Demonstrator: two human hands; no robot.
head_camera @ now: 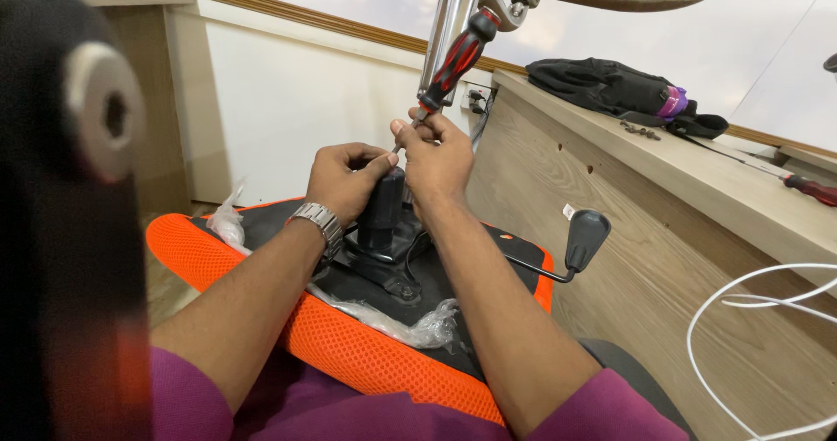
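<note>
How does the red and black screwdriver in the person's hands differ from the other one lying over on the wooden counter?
The red and black screwdriver in the hands stands steeply upright, while the red-handled screwdriver on the wooden counter lies flat. The first is held at its shaft by the right hand, with the left hand beside it; the second is untouched. The first shows whole; the second is cut off by the picture's edge. Both have red and black handles.

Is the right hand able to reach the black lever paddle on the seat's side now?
Probably yes: the right hand holds the screwdriver, but the lever paddle sticks out uncovered beside that forearm.
</note>
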